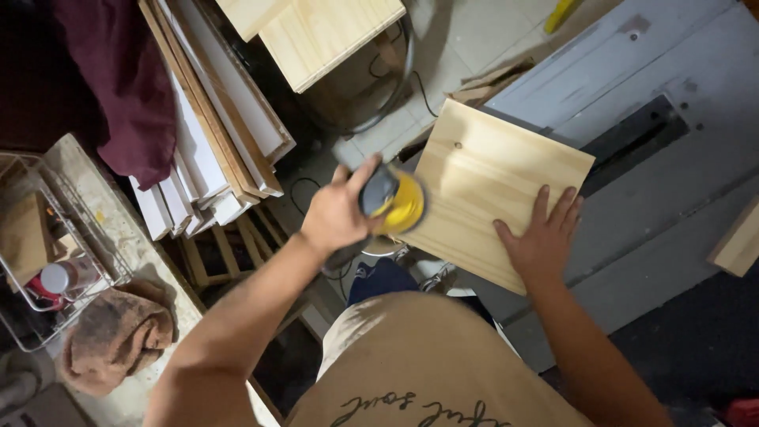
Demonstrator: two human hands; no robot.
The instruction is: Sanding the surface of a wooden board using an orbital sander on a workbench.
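Note:
A pale square wooden board (490,174) lies on the grey table-saw top (672,198), its near-left edge hanging over the table's side. My left hand (336,212) grips a yellow and black power sander (394,202) pressed against the board's left edge. My right hand (544,237) lies flat, fingers spread, on the board's near corner, holding it down.
White and wooden boards (209,150) lean stacked at the left. More pale boards (316,32) are at the top. A wire basket (47,261) and a brown rag (115,336) sit on a shelf at the left. Cables (395,87) run over the floor. Another wood piece (739,241) is at the right edge.

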